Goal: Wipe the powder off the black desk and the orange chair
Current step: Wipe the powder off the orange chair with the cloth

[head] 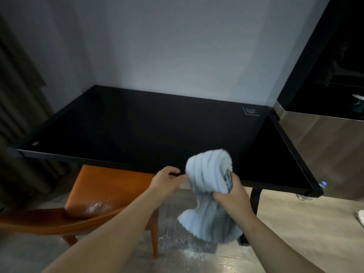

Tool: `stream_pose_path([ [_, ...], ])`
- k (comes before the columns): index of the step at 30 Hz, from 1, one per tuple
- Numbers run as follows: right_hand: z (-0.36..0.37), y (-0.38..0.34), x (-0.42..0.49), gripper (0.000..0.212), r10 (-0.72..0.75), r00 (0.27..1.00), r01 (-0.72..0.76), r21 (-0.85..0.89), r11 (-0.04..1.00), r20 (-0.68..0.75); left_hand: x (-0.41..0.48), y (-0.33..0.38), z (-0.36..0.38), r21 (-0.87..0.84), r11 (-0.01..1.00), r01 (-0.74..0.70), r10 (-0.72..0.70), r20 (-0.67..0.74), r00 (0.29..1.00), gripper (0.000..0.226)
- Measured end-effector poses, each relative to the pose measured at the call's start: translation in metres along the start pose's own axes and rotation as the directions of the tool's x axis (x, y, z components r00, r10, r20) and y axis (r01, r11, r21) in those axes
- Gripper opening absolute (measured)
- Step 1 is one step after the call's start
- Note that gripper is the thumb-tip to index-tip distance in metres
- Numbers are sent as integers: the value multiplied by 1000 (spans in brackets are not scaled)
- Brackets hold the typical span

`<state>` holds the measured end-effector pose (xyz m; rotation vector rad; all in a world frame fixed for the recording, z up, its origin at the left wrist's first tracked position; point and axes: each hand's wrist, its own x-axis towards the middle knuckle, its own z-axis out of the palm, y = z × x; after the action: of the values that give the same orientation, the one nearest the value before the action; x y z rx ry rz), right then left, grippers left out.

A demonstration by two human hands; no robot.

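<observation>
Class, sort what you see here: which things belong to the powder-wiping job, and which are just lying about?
Part of the job:
black desk
orange chair, powder on its seat
blue striped cloth, gripped by the right hand
left hand, at the cloth's edge

Lying about:
plastic bottle
steel cabinet

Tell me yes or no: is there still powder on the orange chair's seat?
Yes, a white powder patch lies on the orange chair seat, near its back edge.
</observation>
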<state>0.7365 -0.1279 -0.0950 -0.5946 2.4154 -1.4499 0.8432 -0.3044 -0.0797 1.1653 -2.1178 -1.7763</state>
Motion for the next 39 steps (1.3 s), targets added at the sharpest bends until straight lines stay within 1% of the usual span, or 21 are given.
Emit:
stream_pose_path([
  [1,0,9,-1,61,34,999,-32,-63,998,28,-2,-10,-7,115,993,-13,15,-17,1000,26],
  [2,1,16,-2,59,62,998,-60,-103,993,16,-3,-20,-13,227,973,-35,45,-36,998,25],
  [4,7,21,-2,61,96,995,-95,-124,988,5,-6,-41,-24,424,903,-70,113,-77,991,27],
  [6,16,19,-3,64,123,989,-112,-138,984,77,-11,-60,-36,599,796,-83,167,-86,982,31],
  [9,33,13,-2,69,128,974,-110,-104,989,188,-17,-83,-51,774,632,-34,159,-86,984,37],
  [12,50,-3,0,77,113,969,-88,-119,989,220,-24,-97,-63,844,535,41,105,-115,988,41],
  [17,87,-34,-9,82,20,979,31,-242,970,204,-41,-114,-91,882,466,67,63,-109,992,47],
  [20,111,-52,-17,81,-62,982,110,-271,956,178,-50,-123,-117,886,459,68,26,-91,996,54],
  [22,131,-65,-20,79,-123,974,174,-285,943,188,-53,-132,-137,893,447,46,24,-64,998,57],
  [25,167,-83,-24,74,-171,947,265,-363,893,272,-54,-144,-168,919,394,2,20,-11,1000,66],
  [27,194,-92,-32,71,-133,904,329,-461,824,406,-55,-153,-192,933,357,-36,27,28,999,69],
  [28,206,-94,-36,69,-115,857,398,-504,766,503,-56,-158,-203,941,332,-59,33,51,998,65],
  [30,228,-96,-41,73,-77,710,593,-535,602,700,-56,-168,-227,951,290,-108,26,105,994,51],
  [31,230,-94,-41,80,-56,638,677,-524,517,768,-56,-169,-230,947,294,-129,31,125,992,41],
  [32,227,-91,-38,89,-40,584,740,-511,437,811,-55,-168,-229,943,298,-148,39,143,989,32],
  [33,230,-90,-40,97,-25,569,770,-522,366,822,-53,-169,-232,938,302,-170,43,165,985,26],
  [34,234,-88,-43,101,-28,593,774,-561,294,804,-51,-170,-234,933,304,-194,51,187,981,22],
  [35,239,-87,-47,99,-51,636,759,-613,221,770,-50,-172,-234,931,296,-216,64,206,976,22],
  [36,244,-86,-52,92,-81,679,731,-663,159,730,-48,-174,-235,930,284,-233,72,221,973,22],
  [37,249,-87,-57,82,-97,707,707,-697,121,700,-46,-177,-235,928,277,-249,82,235,969,22],
  [39,255,-91,-58,65,-81,707,708,-701,90,703,-44,-182,-236,923,268,-275,101,257,961,21],
])
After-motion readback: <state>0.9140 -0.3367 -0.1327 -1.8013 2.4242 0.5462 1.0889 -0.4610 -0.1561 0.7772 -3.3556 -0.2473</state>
